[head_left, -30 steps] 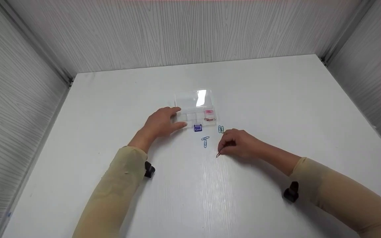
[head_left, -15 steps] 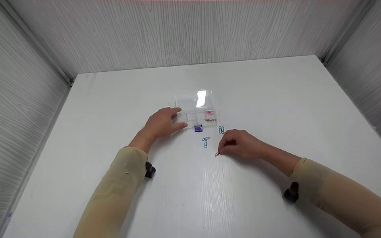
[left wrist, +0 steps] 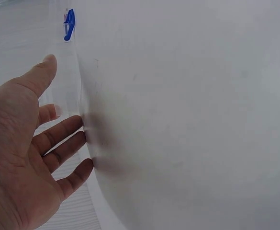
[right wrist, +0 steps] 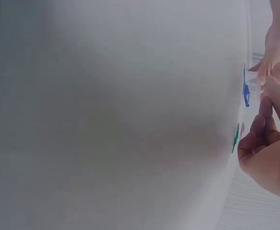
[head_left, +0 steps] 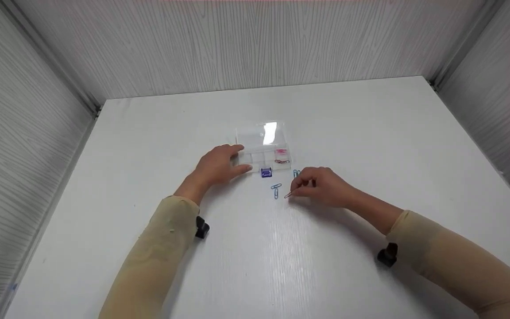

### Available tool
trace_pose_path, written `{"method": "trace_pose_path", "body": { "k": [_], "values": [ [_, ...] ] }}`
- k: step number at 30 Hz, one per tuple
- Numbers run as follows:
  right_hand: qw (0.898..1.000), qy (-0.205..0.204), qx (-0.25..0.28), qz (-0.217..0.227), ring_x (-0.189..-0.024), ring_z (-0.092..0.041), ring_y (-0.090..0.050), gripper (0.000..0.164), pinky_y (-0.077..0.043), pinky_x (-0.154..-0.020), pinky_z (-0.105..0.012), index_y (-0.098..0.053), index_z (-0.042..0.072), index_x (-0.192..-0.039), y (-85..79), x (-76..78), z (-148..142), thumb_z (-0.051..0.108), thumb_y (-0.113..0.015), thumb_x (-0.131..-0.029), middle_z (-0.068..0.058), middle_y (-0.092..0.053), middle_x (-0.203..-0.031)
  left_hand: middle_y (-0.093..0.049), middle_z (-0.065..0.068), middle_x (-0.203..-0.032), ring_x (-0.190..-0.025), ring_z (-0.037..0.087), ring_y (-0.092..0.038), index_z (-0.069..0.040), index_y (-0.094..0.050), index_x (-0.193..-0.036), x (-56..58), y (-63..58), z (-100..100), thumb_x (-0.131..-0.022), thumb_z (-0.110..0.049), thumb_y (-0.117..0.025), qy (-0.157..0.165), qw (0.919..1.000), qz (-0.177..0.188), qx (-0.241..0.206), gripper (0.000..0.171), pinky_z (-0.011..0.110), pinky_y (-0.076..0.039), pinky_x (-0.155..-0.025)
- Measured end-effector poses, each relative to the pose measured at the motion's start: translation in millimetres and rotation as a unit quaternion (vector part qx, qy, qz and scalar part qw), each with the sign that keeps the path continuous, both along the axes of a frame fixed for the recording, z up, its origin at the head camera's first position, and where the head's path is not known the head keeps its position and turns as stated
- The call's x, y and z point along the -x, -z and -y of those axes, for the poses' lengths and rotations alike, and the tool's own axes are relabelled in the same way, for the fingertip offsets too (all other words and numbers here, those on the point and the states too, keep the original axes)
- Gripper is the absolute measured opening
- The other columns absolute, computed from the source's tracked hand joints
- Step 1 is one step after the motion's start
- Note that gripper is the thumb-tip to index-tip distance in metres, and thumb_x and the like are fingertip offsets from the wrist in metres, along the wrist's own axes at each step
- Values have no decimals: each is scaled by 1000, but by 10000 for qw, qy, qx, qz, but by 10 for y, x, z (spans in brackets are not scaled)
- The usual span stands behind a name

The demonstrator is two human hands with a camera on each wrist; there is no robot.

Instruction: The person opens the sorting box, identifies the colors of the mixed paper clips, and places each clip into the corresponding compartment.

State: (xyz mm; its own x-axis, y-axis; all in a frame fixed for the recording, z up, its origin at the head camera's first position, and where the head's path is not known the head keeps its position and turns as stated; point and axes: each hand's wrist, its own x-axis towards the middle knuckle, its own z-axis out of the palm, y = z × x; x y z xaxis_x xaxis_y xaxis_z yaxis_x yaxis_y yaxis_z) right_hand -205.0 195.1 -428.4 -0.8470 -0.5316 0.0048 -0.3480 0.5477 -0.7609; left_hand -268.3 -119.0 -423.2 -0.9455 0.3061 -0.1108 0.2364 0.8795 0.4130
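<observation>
My right hand (head_left: 323,188) pinches a reddish paper clip (head_left: 287,195) between thumb and fingertips, just off the table. In the right wrist view the same paper clip (right wrist: 269,69) sticks out past the fingertips. At the left side of a clear compartment box (head_left: 257,158) rests my left hand (head_left: 217,165), fingers and thumb spread and relaxed. The box lid stands open toward the back. Red paper clips (head_left: 282,161) lie in a right-hand compartment, with a pink patch (head_left: 280,151) behind them. A blue-purple piece (head_left: 266,172) sits at the box's front edge.
Two blue paper clips (head_left: 276,190) lie in front of the box. Green-blue paper clips (head_left: 296,173) lie at its right front corner, partly hidden by the right hand. The white table (head_left: 237,248) is bounded by grey wood-grain panels (head_left: 255,44) at the back and sides.
My right hand has lifted slightly and moved a little away from me, carrying the reddish paper clip toward the blue ones. The left hand stays at the box.
</observation>
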Motion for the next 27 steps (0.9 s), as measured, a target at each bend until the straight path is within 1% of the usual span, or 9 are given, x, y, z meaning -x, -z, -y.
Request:
{"method": "trace_pose_path", "body": {
  "k": [3, 6, 10, 15, 21, 25, 27],
  "values": [
    [9997, 173, 159, -104, -90, -19, -58, 3, -45, -76, -31, -82, 19, -98, -57, 41, 28, 19, -81, -96, 6, -72, -97, -55, 10, -157, -147, 32, -46, -17, -47, -162, 3, -3, -4, -98, -57, -69, 5, 10000, -6, 4, 78, 51, -34, -123],
    [9985, 409, 309, -180, -94, -18, -59, 5, -45, -79, -34, -81, 20, -98, -116, 84, 68, 16, -79, -96, 5, -72, -99, -56, 9, -155, -143, 31, -50, -18, -48, -161, 1, -6, -11, -98, -57, -70, -15, 10000, 0, -33, 78, 51, -36, -122],
    [9964, 681, 453, -234, -95, -19, -59, 4, -45, -78, -35, -82, 18, -98, -169, 143, 133, 17, -78, -97, 3, -71, -101, -57, 8, -154, -141, 29, -52, -19, -48, -161, -6, -2, -13, -97, -56, -71, -60, 9999, 21, -90, 78, 50, -37, -122],
    [9939, 954, 442, -331, -95, -21, -58, 4, -46, -76, -35, -82, 17, -100, -203, 233, 227, 19, -78, -98, 1, -71, -103, -54, 9, -157, -147, 31, -47, -18, -47, -162, -8, 7, -14, -97, -58, -70, -64, 10000, 15, -42, 79, 50, -35, -123],
    [9894, 1318, 468, -390, -103, -21, -56, 7, -46, -85, -36, -82, 16, -102, -226, 349, 338, 21, -79, -98, 0, -71, -106, -54, 9, -157, -147, 31, -47, -18, -46, -162, -9, 14, -16, -98, -58, -70, -55, 10000, -9, -11, 80, 51, -35, -123],
    [9868, 1503, 461, -376, -105, -22, -56, 8, -46, -89, -36, -82, 15, -104, -222, 414, 393, 21, -77, -100, -1, -70, -108, -54, 9, -157, -147, 31, -47, -18, -47, -162, -5, 16, -12, -97, -59, -70, -58, 10000, -4, -27, 80, 52, -35, -123],
    [9857, 1586, 447, -349, -105, -22, -55, 9, -47, -89, -36, -81, 15, -104, -220, 439, 416, 21, -76, -101, -2, -69, -107, -55, 9, -157, -147, 31, -47, -18, -46, -162, 3, 17, -9, -97, -59, -70, -43, 10000, -7, -27, 80, 51, -35, -123]
  ]
}}
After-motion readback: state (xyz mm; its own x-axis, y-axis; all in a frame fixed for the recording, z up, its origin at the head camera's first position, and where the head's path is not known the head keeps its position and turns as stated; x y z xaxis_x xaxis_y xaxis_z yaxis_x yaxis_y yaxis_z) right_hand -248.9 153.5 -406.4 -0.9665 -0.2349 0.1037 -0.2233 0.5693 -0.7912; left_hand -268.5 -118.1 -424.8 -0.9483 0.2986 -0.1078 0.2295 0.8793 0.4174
